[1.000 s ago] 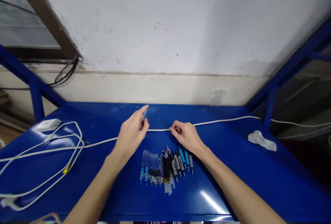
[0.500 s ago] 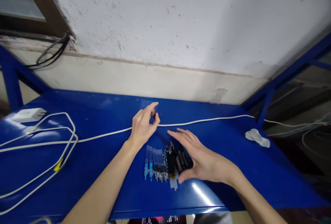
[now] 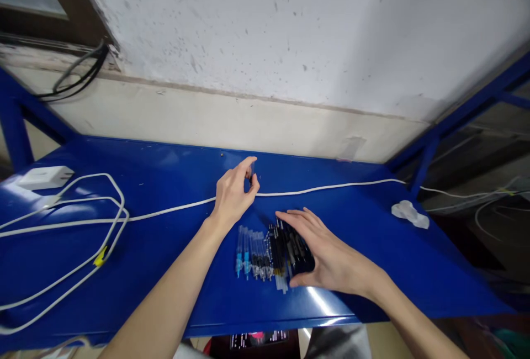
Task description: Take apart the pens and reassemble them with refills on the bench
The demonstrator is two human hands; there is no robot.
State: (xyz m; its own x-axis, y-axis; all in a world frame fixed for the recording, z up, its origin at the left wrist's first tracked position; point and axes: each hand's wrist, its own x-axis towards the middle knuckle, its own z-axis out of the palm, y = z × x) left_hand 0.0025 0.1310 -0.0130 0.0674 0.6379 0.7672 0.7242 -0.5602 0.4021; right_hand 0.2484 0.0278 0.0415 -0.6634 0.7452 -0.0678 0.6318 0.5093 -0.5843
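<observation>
My left hand [image 3: 236, 190] is raised over the white cable in the middle of the blue table, thumb and fingers curled toward each other. A small clear piece [image 3: 251, 170] shows between its fingertips; its kind cannot be made out. In front lies a row of pen parts: clear barrels with blue grips [image 3: 243, 254], clear barrels with dark grips [image 3: 260, 257], then slim dark refills [image 3: 279, 248] with pale ends. Black pen parts [image 3: 296, 246] make up the row's right end. Around that end my right hand [image 3: 327, 254] arches, fingers apart, partly covering it.
A white cable [image 3: 310, 189] crosses the table [image 3: 199, 298] and loops at the left beside a white charger [image 3: 46, 177]. Crumpled white tissue [image 3: 409, 214] lies at the right. The wall [image 3: 248, 110] bounds the back; blue metal frames stand at both sides.
The view has shifted slightly. My right hand has come in a little closer around the right end of the row. My left hand keeps nearly the same pose.
</observation>
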